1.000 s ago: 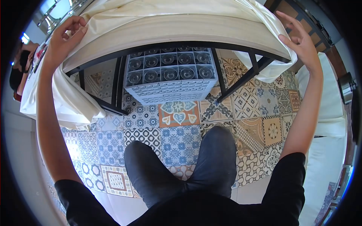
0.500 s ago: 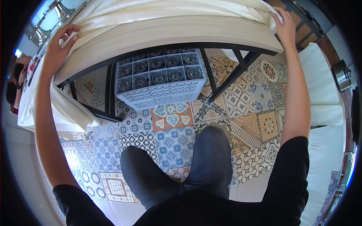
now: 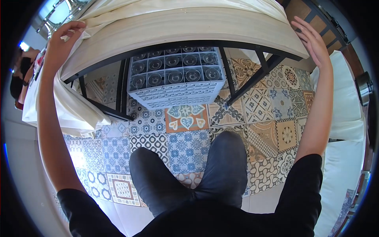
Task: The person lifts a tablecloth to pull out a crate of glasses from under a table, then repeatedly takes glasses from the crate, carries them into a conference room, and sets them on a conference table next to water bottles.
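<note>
A cream satin tablecloth (image 3: 118, 11) lies bunched along the far part of a pale wooden tabletop (image 3: 189, 29), leaving the near strip of wood bare. At the table's left end, my left hand (image 3: 59, 45) is closed, its bent fingers and thumb on a fold of the cloth. My right hand (image 3: 314, 41) is beside the table's right end, fingers spread and nothing in them. The cloth's edge lies just left of those fingertips, apart from them.
Under the table, a grey rack (image 3: 177, 89) of upturned glasses stands on patterned floor tiles, between black metal legs (image 3: 225, 75). White-covered seats (image 3: 343, 158) line the right side. Chrome serving stands (image 3: 51, 25) are at upper left, with another person's arm (image 3: 29, 65) below them.
My right hand has let go of the tablecloth and opened, moving right and slightly down. My left hand stays at the cloth's left side. The view has shifted a little.
</note>
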Tool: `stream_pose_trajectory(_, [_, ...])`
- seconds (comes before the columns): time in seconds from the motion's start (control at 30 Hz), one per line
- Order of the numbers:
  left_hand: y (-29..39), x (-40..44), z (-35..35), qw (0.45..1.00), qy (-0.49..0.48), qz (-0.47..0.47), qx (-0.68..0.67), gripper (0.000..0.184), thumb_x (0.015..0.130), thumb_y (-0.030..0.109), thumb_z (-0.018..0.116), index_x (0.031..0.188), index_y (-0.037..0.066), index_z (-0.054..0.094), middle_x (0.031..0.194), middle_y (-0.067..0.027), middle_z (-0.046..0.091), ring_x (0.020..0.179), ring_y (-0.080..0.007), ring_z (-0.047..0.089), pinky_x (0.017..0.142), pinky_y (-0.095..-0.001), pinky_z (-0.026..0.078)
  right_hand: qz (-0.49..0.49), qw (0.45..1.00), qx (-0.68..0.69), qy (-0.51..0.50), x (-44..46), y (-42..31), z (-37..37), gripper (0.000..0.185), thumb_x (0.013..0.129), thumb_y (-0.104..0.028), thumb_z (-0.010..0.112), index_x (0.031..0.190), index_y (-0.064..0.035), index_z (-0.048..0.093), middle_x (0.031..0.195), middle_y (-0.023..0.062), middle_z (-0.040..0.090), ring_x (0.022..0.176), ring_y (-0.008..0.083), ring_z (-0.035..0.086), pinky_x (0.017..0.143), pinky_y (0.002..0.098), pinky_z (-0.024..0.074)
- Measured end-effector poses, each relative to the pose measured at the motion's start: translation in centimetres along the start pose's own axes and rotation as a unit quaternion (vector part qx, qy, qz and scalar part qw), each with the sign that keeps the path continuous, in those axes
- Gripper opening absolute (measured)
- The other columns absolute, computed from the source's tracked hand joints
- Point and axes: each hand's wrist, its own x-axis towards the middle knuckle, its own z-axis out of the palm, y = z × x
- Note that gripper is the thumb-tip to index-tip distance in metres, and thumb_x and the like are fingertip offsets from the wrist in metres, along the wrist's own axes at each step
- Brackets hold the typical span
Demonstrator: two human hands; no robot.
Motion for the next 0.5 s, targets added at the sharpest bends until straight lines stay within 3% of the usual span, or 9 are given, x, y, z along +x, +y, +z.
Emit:
stream_pose_trajectory(0.13, [1.5,-1.3,0.3,0.998,0.064,0.001,0.009,0.019,0.097,0.023,0.070,0.114,0.018,0.079,0.108,0.0045,0.076,0.096,-0.0110,0.062,0.091,-0.0311,0.050,-0.034,0.986,0.028,0.163,-3.5,1.4,1.7,0.050,0.111,-0.030,0.054,0.153,-0.0036,0.050,0.148,0.0153,0.059,0.131,0.0251,0.059,0.110,0.0359,0.0474])
stream_pose_trajectory(0.17, [1.9,-1.8,0.5,0.996,0.085,0.008,0.012,0.018,0.097,0.023,0.070,0.113,0.019,0.079,0.107,0.0044,0.076,0.097,-0.0114,0.063,0.089,-0.0312,0.050,-0.067,0.963,0.040,0.257,-5.4,1.2,3.0,0.046,0.110,-0.027,0.053,0.148,-0.0002,0.053,0.142,0.0172,0.061,0.126,0.0252,0.061,0.108,0.0363,0.0486])
stream_pose_trajectory(0.2, [3.2,-2.7,0.6,0.988,0.151,0.026,0.019,0.017,0.096,0.021,0.071,0.111,0.017,0.078,0.104,0.0031,0.076,0.095,-0.0126,0.064,0.088,-0.0324,0.051,-0.098,0.931,0.052,0.348,-7.5,1.0,4.8,0.043,0.109,-0.024,0.053,0.142,0.0031,0.057,0.137,0.0191,0.063,0.121,0.0253,0.063,0.106,0.0367,0.0498])
stream_pose_trajectory(0.27, [7.4,-5.3,0.8,0.957,0.280,0.065,0.035,0.016,0.094,0.017,0.073,0.108,0.013,0.077,0.099,0.0005,0.075,0.092,-0.0151,0.065,0.086,-0.0349,0.051,-0.149,0.771,0.070,0.615,-11.0,2.0,9.5,0.030,0.103,-0.017,0.053,0.121,0.0044,0.063,0.110,0.0162,0.065,0.095,0.0221,0.067,0.089,0.0348,0.0540])
stream_pose_trajectory(0.33, [10.2,-9.7,3.8,0.933,0.357,0.038,0.019,0.014,0.093,0.010,0.075,0.106,0.006,0.074,0.097,-0.0069,0.072,0.087,-0.0181,0.067,0.084,-0.0377,0.053,-0.250,0.751,0.114,0.600,-14.5,5.9,14.0,0.022,0.097,-0.014,0.053,0.109,0.0016,0.060,0.091,0.0101,0.058,0.075,0.0177,0.058,0.072,0.0316,0.0492])
stream_pose_trajectory(0.4, [11.8,-13.4,8.4,0.920,0.327,0.205,-0.060,0.010,0.084,-0.004,0.064,0.090,0.003,0.069,0.087,-0.0115,0.067,0.078,-0.0257,0.064,0.077,-0.0392,0.053,-0.312,0.771,0.081,0.549,-16.4,7.2,21.2,0.017,0.092,-0.013,0.054,0.104,-0.0004,0.056,0.079,0.0059,0.052,0.062,0.0134,0.050,0.058,0.0284,0.0428])
stream_pose_trajectory(0.43, [12.6,-14.6,10.9,0.922,0.301,0.237,-0.060,0.019,0.081,-0.006,0.060,0.094,0.004,0.070,0.086,-0.0114,0.066,0.079,-0.0267,0.063,0.075,-0.0388,0.053,-0.230,0.833,0.114,0.490,-16.4,8.2,24.0,0.019,0.094,-0.015,0.053,0.107,-0.0005,0.057,0.079,0.0059,0.053,0.063,0.0127,0.050,0.058,0.0273,0.0427])
stream_pose_trajectory(0.47, [12.6,-16.3,13.9,0.946,0.241,0.195,-0.096,0.019,0.079,-0.004,0.064,0.096,0.003,0.070,0.089,-0.0113,0.065,0.079,-0.0247,0.063,0.073,-0.0378,0.052,-0.144,0.882,0.146,0.424,-16.5,9.5,26.1,0.021,0.096,-0.017,0.053,0.109,-0.0005,0.057,0.080,0.0058,0.054,0.063,0.0121,0.050,0.057,0.0263,0.0426])
stream_pose_trajectory(0.5, [12.6,-17.5,17.0,0.962,0.194,0.072,-0.179,0.018,0.081,-0.002,0.067,0.098,0.003,0.071,0.091,-0.0095,0.065,0.079,-0.0224,0.062,0.072,-0.0371,0.051,-0.050,0.922,0.175,0.342,-15.3,10.7,27.6,0.026,0.099,-0.022,0.053,0.114,-0.0013,0.058,0.084,0.0060,0.056,0.065,0.0120,0.053,0.057,0.0249,0.0429])
